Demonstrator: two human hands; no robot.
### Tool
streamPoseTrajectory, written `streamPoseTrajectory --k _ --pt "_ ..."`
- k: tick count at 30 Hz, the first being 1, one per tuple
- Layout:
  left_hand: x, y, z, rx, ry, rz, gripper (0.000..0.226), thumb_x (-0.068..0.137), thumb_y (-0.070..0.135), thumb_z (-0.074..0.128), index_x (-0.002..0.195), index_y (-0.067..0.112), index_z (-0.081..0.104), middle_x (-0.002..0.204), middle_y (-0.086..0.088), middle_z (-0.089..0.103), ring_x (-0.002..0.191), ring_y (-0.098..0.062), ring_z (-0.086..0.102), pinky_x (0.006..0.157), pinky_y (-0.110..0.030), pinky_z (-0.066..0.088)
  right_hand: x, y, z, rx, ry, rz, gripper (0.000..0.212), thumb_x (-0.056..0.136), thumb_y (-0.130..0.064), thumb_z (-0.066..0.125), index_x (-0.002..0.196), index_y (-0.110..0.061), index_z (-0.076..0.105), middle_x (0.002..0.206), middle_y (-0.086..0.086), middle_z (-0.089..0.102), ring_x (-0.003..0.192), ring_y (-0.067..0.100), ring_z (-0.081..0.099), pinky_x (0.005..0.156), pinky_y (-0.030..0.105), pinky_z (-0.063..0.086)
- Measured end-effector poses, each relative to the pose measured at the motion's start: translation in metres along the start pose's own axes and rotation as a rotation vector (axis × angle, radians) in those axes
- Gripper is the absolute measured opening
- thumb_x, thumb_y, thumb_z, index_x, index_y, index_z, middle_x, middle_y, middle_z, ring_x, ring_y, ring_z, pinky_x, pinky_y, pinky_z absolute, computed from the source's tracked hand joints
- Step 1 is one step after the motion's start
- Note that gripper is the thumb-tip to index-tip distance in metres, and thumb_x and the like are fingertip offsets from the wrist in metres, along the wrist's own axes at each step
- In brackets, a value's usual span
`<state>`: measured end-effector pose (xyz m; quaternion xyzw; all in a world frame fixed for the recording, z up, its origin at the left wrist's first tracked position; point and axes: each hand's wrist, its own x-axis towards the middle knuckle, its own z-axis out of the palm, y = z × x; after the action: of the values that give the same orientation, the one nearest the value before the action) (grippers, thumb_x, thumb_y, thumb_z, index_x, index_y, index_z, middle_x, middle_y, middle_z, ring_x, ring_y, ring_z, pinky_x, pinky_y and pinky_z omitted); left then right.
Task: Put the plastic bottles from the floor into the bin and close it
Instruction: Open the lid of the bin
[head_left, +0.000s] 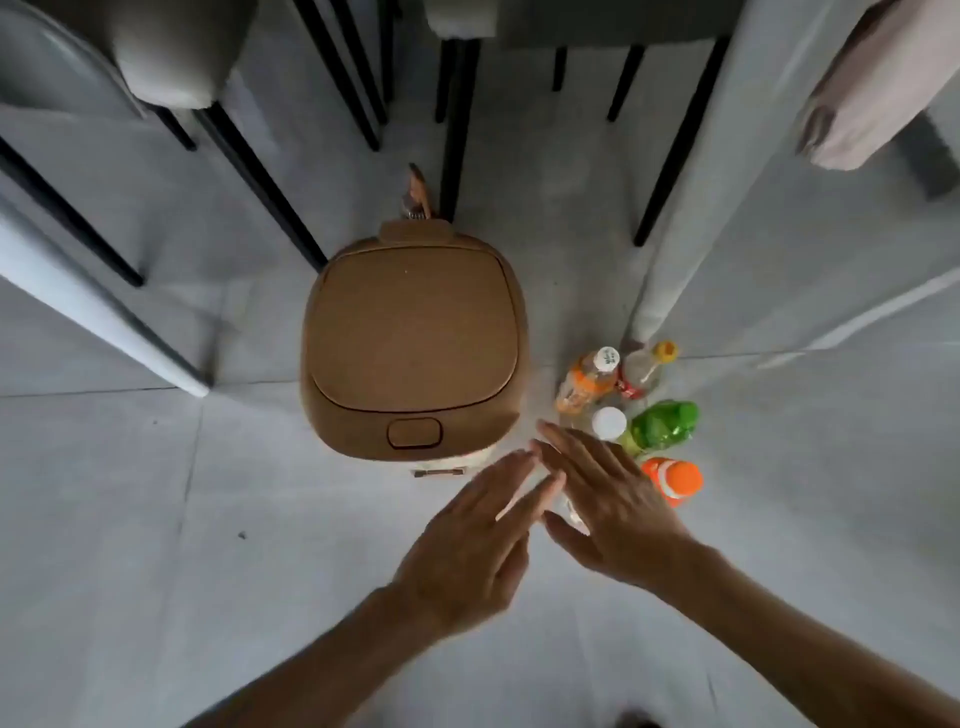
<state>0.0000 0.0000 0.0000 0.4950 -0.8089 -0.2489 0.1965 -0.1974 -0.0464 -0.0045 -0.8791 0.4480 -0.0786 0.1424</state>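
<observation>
You have one brown plastic bin with a rounded square lid, shut. Beside it you can count five plastic bottles standing in a cluster: one with an orange label and white cap, one clear with a yellow cap and red label, one with a plain white cap, one green, and one orange with an orange cap. There may be a sixth clear one under your hands; it is too hidden to tell. Two bare hands show, left hand and right hand.

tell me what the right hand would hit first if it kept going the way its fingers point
Probably the bin: the right hand points up-left at its near right corner. Depth is unclear, so it might pass above the closed lid.
</observation>
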Motion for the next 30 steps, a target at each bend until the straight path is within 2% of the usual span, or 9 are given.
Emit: streamPoseTrajectory --k 2,4,8,12,16,22,24,27,30 --pt "-0.002 -0.025 -0.005 0.126 0.023 0.249 0.061 0.091 0.015 0.057 0.148 0.017 0.035 0.157 -0.007 0.036 0.148 -0.019 0.03 0.12 -0.036 0.028 0.008 0.005 0.013 -0.034 0.11 -0.147 0.052 0.092 -0.035 0.059 0.133 -0.004 0.055 0.147 0.016 0.047 0.13 0.036 0.049 0.097 0.051 0.046" --pt "-0.004 -0.057 -0.021 0.333 0.034 0.384 0.064 0.088 0.015 0.058 0.147 0.013 0.035 0.153 -0.012 0.042 0.145 -0.026 0.035 0.121 -0.042 0.024 0.022 0.005 0.025 -0.119 0.225 -0.251 0.051 0.091 -0.034 0.062 0.132 -0.005 0.057 0.147 0.016 0.047 0.131 0.036 0.049 0.098 0.053 0.045" --pt "-0.022 -0.105 -0.043 0.668 0.143 0.237 0.056 0.089 0.02 0.054 0.142 0.006 0.045 0.14 -0.017 0.057 0.134 -0.03 0.045 0.119 -0.048 0.026 0.047 -0.018 0.046 -0.225 0.352 -0.364 0.054 0.091 -0.039 0.061 0.137 -0.011 0.054 0.146 0.01 0.05 0.136 0.033 0.044 0.104 0.057 0.039" --pt "-0.043 -0.125 -0.047 0.759 0.177 0.185 0.052 0.088 0.021 0.054 0.137 0.008 0.047 0.132 -0.017 0.063 0.127 -0.031 0.047 0.114 -0.051 0.031 0.065 -0.035 0.052 -0.264 0.381 -0.432 0.047 0.093 -0.041 0.057 0.131 -0.013 0.06 0.139 0.01 0.057 0.134 0.032 0.047 0.107 0.058 0.036" --pt "-0.049 -0.124 -0.049 0.775 0.178 0.17 0.053 0.088 0.021 0.053 0.139 0.009 0.046 0.138 -0.016 0.058 0.132 -0.03 0.044 0.116 -0.049 0.026 0.071 -0.043 0.049 -0.247 0.357 -0.363 0.049 0.092 -0.042 0.057 0.13 -0.012 0.059 0.138 0.009 0.057 0.135 0.031 0.045 0.107 0.058 0.035" --pt "-0.038 -0.106 -0.055 0.796 0.168 0.15 0.052 0.09 0.025 0.053 0.139 0.011 0.047 0.142 -0.021 0.054 0.134 -0.036 0.048 0.115 -0.053 0.032 0.065 -0.051 0.043 -0.211 0.315 -0.284 0.051 0.092 -0.048 0.053 0.134 -0.019 0.056 0.153 0.008 0.04 0.147 0.03 0.022 0.114 0.059 0.025" --pt "-0.037 -0.097 -0.053 0.798 0.203 0.258 0.047 0.089 0.021 0.053 0.135 0.011 0.049 0.134 -0.021 0.061 0.127 -0.036 0.056 0.111 -0.053 0.039 0.056 -0.048 0.038 -0.151 0.391 -0.287 0.051 0.094 -0.046 0.053 0.136 -0.019 0.054 0.153 0.01 0.039 0.145 0.03 0.027 0.114 0.056 0.027" --pt "-0.026 -0.078 -0.049 0.788 0.179 0.414 0.036 0.091 0.019 0.045 0.125 0.012 0.053 0.119 -0.019 0.069 0.113 -0.034 0.063 0.11 -0.051 0.041 0.041 -0.037 0.031 -0.084 0.534 -0.261 0.045 0.091 -0.037 0.061 0.128 -0.012 0.062 0.142 0.014 0.053 0.132 0.031 0.047 0.107 0.049 0.038" --pt "0.004 -0.054 -0.032 0.747 0.12 0.558 0.036 0.089 0.017 0.048 0.124 0.011 0.058 0.122 -0.018 0.068 0.113 -0.034 0.064 0.111 -0.049 0.04 0.019 -0.009 0.038 -0.087 0.566 -0.097 0.037 0.09 -0.03 0.063 0.121 -0.008 0.066 0.132 0.013 0.061 0.123 0.031 0.054 0.101 0.044 0.042"
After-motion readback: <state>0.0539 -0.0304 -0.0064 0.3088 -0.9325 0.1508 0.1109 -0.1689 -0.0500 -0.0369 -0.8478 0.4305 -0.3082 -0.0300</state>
